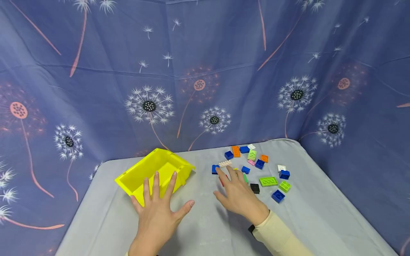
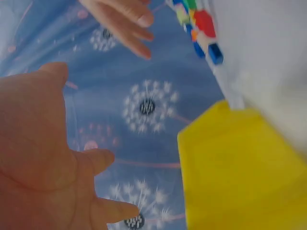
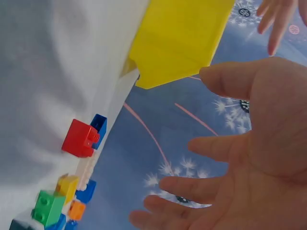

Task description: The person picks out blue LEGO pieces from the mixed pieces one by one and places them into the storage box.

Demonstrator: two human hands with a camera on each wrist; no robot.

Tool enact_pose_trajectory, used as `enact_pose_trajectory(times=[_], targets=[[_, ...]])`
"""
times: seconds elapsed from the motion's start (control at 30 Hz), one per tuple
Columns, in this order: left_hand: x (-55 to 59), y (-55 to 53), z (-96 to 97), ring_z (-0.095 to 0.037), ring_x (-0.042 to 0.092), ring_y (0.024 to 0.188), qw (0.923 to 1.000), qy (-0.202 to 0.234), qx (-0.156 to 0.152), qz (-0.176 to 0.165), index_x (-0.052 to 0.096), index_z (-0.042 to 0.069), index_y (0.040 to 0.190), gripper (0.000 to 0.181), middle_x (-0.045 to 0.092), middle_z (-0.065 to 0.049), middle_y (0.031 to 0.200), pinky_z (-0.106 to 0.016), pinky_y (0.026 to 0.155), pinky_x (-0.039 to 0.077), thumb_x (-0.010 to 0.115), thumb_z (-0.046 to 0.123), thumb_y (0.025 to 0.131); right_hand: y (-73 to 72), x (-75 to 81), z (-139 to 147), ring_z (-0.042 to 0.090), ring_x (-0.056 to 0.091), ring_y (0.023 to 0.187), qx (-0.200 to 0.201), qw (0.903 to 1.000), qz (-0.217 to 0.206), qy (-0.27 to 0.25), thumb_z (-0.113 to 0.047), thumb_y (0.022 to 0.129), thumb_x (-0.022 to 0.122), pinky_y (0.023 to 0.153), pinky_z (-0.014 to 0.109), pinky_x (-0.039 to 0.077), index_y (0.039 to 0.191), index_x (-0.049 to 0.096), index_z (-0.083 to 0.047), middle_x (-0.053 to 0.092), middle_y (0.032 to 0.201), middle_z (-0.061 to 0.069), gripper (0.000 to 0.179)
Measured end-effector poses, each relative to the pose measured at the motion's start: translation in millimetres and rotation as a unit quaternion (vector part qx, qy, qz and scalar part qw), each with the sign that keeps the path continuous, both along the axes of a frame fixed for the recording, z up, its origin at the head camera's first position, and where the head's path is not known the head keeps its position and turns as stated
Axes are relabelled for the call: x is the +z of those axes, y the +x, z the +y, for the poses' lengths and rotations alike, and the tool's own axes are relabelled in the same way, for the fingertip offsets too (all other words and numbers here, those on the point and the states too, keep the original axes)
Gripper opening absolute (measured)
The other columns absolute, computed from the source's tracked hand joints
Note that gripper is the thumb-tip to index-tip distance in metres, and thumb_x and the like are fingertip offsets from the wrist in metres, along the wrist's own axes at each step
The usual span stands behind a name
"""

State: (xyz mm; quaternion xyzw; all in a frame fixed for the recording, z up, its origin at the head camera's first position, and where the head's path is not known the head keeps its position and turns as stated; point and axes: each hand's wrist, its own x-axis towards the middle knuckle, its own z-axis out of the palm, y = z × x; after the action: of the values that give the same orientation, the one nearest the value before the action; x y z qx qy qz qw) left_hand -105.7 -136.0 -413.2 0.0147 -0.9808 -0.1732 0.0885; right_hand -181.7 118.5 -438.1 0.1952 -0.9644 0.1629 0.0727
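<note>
Spread wide, my left hand (image 1: pixel 157 217) hovers at the near side of a yellow plastic bin (image 1: pixel 128 176) and overlaps part of it in the head view. My right hand (image 1: pixel 240 195) is held above the near left part of a scatter of toy building bricks, its fingers apart and holding nothing. In the right wrist view a red brick (image 3: pixel 78 139), a yellow brick (image 3: pixel 67 186) and a green brick (image 3: pixel 48 208) stand on the table below that hand. The head view shows the red and green bricks mostly hidden behind its fingers.
Right of the hands lie a black brick (image 1: pixel 255 188), a lime plate (image 1: pixel 268 181) and several blue bricks, one (image 1: pixel 278 196) nearest the front. Orange bricks, one (image 1: pixel 236 151) at the back, lie near a patterned blue curtain (image 1: pixel 224 71) behind the grey-covered table (image 1: pixel 205 227).
</note>
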Motion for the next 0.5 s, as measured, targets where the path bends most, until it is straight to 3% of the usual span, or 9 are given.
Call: enact_pose_trajectory(times=[0.13,0.27,0.4,0.5], targets=[[8.8,-6.4,-15.8,-0.052,-0.002,0.156,0.9998,0.007,0.021,-0.001,0.013,0.043,0.165,0.101,0.006,-0.019,0.172,-0.087,0.106,-0.005,0.04,0.093,0.082,-16.7,-4.7,-8,0.051,0.045,0.135,-0.004,0.9998,-0.017,-0.007,-0.042,0.095,0.072,0.101,0.065,0.047,0.159,0.041,-0.012,0.039,0.157,0.026,0.077],[17.1,-10.6,-33.9,-0.052,-0.001,0.155,0.9985,0.017,0.05,-0.013,0.011,0.033,0.167,0.108,0.007,-0.022,0.172,-0.086,0.106,-0.001,0.039,0.093,0.082,-30.5,-12.0,-13,0.05,0.046,0.135,-0.012,0.9992,-0.034,-0.016,-0.038,0.095,0.073,0.102,0.063,0.048,0.156,0.043,-0.007,0.042,0.155,0.025,0.075],[22.8,-15.4,-53.8,-0.056,0.006,0.152,0.9951,0.036,0.089,-0.024,0.013,0.02,0.168,0.113,0.008,-0.025,0.17,-0.084,0.107,0.008,0.041,0.091,0.084,-45.8,-17.7,-20,0.05,0.046,0.134,-0.01,0.999,-0.038,-0.022,-0.034,0.095,0.073,0.105,0.061,0.047,0.154,0.045,-0.004,0.045,0.151,0.027,0.072],[23.6,-18.8,-68.7,-0.062,0.019,0.144,0.992,0.057,0.11,-0.022,0.017,0.011,0.166,0.107,0.012,-0.03,0.167,-0.079,0.108,0.021,0.052,0.079,0.091,-57.7,-19.0,-26,0.051,0.045,0.134,-0.014,0.9988,-0.039,-0.027,-0.03,0.094,0.073,0.106,0.061,0.045,0.153,0.046,-0.002,0.046,0.149,0.028,0.07]])
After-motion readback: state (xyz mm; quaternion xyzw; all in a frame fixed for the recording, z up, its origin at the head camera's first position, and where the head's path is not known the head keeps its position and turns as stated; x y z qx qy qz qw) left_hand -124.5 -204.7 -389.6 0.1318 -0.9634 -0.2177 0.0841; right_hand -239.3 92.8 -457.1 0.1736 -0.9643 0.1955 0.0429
